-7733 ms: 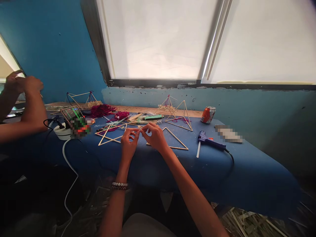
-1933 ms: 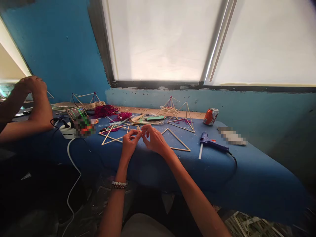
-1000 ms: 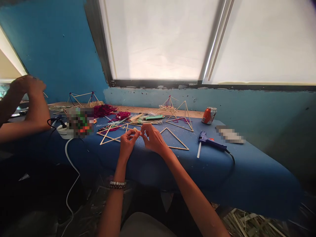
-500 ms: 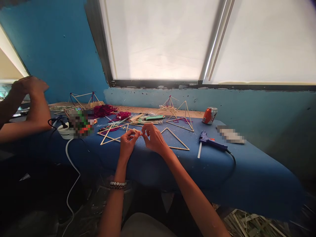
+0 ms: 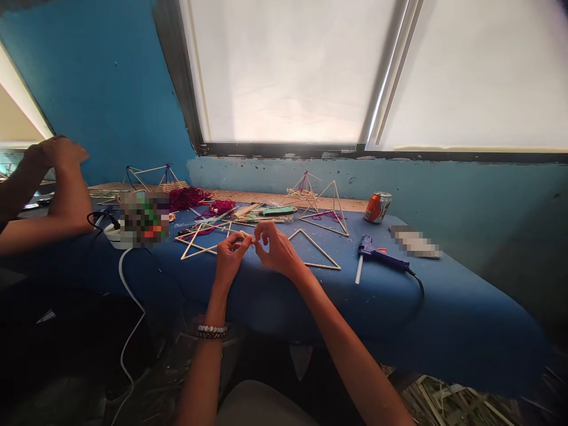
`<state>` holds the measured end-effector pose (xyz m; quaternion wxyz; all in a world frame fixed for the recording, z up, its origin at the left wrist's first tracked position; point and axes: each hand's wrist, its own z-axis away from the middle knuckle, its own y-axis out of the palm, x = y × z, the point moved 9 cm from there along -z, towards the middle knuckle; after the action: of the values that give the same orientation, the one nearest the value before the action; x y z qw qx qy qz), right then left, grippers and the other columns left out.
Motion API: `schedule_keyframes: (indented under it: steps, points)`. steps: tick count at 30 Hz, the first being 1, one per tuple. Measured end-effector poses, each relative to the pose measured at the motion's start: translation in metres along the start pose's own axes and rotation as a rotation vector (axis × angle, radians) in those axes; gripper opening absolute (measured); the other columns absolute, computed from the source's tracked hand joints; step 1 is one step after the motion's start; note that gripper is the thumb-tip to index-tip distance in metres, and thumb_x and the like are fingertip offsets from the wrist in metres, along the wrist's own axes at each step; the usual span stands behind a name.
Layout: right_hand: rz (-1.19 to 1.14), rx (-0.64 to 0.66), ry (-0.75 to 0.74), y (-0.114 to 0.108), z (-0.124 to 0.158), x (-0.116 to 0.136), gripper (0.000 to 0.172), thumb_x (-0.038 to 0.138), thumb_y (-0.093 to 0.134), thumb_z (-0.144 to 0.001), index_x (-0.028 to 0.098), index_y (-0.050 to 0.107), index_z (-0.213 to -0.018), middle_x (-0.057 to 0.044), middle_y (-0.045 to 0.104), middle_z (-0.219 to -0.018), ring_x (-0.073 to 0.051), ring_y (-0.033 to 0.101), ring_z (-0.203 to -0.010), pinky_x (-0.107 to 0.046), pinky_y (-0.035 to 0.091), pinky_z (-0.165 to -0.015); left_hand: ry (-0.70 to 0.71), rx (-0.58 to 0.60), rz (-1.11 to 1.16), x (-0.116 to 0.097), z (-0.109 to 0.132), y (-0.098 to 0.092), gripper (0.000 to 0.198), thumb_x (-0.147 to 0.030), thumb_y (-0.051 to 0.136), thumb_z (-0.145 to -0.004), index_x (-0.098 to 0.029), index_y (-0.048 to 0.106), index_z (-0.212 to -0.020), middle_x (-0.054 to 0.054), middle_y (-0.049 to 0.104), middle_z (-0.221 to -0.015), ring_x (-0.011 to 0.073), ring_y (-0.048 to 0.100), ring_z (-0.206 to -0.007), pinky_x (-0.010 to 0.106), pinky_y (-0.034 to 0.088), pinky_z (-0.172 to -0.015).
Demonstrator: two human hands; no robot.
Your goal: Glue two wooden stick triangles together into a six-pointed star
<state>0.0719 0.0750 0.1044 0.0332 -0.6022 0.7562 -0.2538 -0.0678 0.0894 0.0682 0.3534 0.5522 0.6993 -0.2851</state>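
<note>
My left hand and my right hand meet over the middle of the blue table, fingertips almost touching. Thumb and forefinger of each are pinched together. Between them is something small and pale that I cannot make out. Just left of my left hand lies a flat frame of thin wooden sticks with crossing pieces. A stick triangle lies beside my right hand, partly covered by it. Behind the hands is a green-handled cutter among loose sticks.
A blue glue gun with a white glue stick lies at right, near a soda can. Stick pyramids and dark red yarn are farther back. A white cable hangs off the left side, near another person's arm.
</note>
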Motion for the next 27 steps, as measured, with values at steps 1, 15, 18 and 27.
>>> schedule_keyframes:
  steps: [1, 15, 18, 27]
  points:
    - [-0.002, 0.002, 0.002, 0.001, 0.0, -0.001, 0.026, 0.012, 0.052, -0.088, 0.024, 0.04, -0.107, 0.0, 0.058, -0.089, -0.014, 0.053, -0.067, -0.026, 0.043, -0.065, 0.001, 0.004, 0.001, 0.0, 0.0, 0.0, 0.028, -0.046, 0.071, -0.082, -0.019, 0.073, -0.076, 0.002, 0.07, -0.078, 0.0157, 0.063, -0.079, 0.025, 0.048, -0.069]
    - [-0.035, -0.013, 0.031, -0.002, 0.001, -0.001, 0.018, 0.014, 0.049, -0.095, 0.025, 0.038, -0.105, 0.0, 0.055, -0.087, -0.014, 0.047, -0.062, -0.026, 0.041, -0.062, 0.007, -0.018, 0.016, 0.003, 0.0, -0.001, 0.028, -0.046, 0.072, -0.082, -0.018, 0.072, -0.076, 0.004, 0.073, -0.081, 0.0165, 0.065, -0.079, 0.025, 0.049, -0.068]
    - [-0.026, -0.019, 0.025, -0.004, 0.0, 0.0, 0.02, 0.012, 0.048, -0.094, 0.025, 0.037, -0.105, 0.0, 0.054, -0.086, -0.013, 0.045, -0.061, -0.026, 0.039, -0.061, 0.007, -0.017, 0.017, 0.007, 0.0, -0.003, 0.025, -0.044, 0.072, -0.082, -0.019, 0.074, -0.08, 0.004, 0.073, -0.083, 0.0161, 0.065, -0.08, 0.025, 0.049, -0.069]
    - [0.017, -0.082, 0.003, -0.009, 0.001, 0.001, 0.022, 0.013, 0.049, -0.093, 0.025, 0.038, -0.108, 0.001, 0.055, -0.086, -0.013, 0.046, -0.061, -0.027, 0.04, -0.063, -0.004, -0.029, -0.009, 0.006, 0.001, -0.004, 0.021, -0.04, 0.072, -0.082, -0.019, 0.074, -0.082, 0.002, 0.073, -0.083, 0.0146, 0.063, -0.074, 0.025, 0.047, -0.068]
